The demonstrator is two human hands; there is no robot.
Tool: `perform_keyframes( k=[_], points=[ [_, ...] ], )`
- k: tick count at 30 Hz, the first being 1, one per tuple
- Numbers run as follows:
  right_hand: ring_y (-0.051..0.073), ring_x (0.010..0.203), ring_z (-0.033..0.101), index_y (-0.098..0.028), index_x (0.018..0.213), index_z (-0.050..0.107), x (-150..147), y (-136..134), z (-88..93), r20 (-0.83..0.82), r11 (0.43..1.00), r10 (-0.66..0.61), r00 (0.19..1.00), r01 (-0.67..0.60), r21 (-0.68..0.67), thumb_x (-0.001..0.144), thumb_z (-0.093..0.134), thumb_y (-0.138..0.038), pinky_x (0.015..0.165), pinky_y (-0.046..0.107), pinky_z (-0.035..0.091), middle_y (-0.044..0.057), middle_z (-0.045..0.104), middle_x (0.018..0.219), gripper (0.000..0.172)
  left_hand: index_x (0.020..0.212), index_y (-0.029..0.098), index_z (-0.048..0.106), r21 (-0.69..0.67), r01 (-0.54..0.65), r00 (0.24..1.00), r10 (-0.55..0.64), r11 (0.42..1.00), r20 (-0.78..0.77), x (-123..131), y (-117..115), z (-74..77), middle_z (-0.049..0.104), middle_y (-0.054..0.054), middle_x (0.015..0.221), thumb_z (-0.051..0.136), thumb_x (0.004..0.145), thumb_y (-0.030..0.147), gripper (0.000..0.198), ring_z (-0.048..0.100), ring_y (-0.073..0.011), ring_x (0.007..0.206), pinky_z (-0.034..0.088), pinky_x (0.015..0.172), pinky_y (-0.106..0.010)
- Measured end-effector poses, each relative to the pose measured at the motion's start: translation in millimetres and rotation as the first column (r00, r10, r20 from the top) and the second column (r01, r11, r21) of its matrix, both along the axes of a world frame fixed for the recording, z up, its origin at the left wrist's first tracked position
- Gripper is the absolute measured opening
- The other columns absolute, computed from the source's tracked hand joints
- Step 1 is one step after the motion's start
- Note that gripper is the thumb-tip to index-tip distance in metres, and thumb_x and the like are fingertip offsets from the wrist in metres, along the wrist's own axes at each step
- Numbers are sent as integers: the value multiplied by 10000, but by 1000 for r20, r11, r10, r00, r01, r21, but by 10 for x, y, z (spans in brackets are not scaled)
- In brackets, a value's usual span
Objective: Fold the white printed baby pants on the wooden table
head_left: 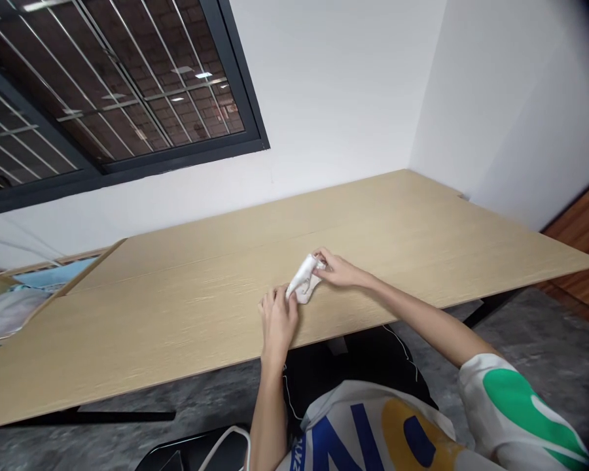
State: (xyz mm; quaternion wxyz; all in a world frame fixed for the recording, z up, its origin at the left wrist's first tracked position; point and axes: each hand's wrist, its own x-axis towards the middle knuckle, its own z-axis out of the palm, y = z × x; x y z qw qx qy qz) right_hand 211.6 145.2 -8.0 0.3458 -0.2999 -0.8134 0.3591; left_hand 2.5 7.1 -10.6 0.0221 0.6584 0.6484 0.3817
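Observation:
Between my hands, just above or on the table, is a small white cloth (304,280), soft-looking and folded or bunched up. Its exact kind is too small to make out. My left hand (279,319) grips its near left end, thumb against the cloth and fingers curled. At the far right end, the fingers of my right hand (339,269) pinch the cloth near its upper edge. Parts of the cloth under the fingertips are hidden.
The wide wooden table (177,314) runs along the white wall under a barred window (127,78). At the far left stands an open box (73,278) with bluish and pale items in it. A black chair (196,451) is below the table's front edge.

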Motion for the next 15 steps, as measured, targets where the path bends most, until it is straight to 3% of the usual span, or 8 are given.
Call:
perform_keyframes(
  k=[3,5,7,10,13,15],
  points=[
    [198,797,653,-221,1342,449,-107,108,67,-68,989,-55,996,45,-138,974,640,-409,714,313,511,27,684,919,456,1342,214,559,-48,51,956,-34,998,293,30,-64,7,736,-101,1098,582,975,404,414,700,-239,989,550,903,-396],
    [188,746,638,-221,1349,440,-195,217,53,-31,979,-98,995,91,-180,948,687,-431,677,294,497,3,661,852,516,1396,203,507,-134,54,945,-7,990,327,63,-63,-23,742,-78,1001,592,968,425,490,704,-229,878,558,836,-375],
    [196,787,659,-219,1328,468,-294,340,1,18,973,-125,992,126,-195,910,740,-442,707,297,517,16,675,883,546,1394,186,516,-219,-2,976,50,976,213,111,-35,-63,744,-93,992,562,983,408,469,704,-255,887,548,865,-412],
    [246,991,690,-211,1342,495,-437,481,-83,98,969,-182,978,195,-151,912,734,-419,874,365,552,90,711,1077,534,1357,149,568,-215,-176,984,167,960,-63,229,5,-113,705,-186,1226,513,1001,362,418,669,-341,1111,492,1003,-510],
    [306,1318,575,-153,1462,446,-523,461,-82,89,939,-344,935,339,58,1000,577,-379,1116,464,455,209,588,1419,530,1390,104,560,-114,-244,953,216,963,-211,400,-9,-168,562,-243,1465,474,1020,378,468,563,-393,1308,440,1087,-545],
    [306,1475,436,-129,1542,395,-536,343,-28,61,931,-323,944,306,198,1050,465,-399,1218,485,352,226,455,1577,565,1442,100,528,-93,-187,959,162,978,-234,518,-40,-222,516,-240,1527,453,1035,406,515,520,-388,1374,427,1119,-534]
  ],
)
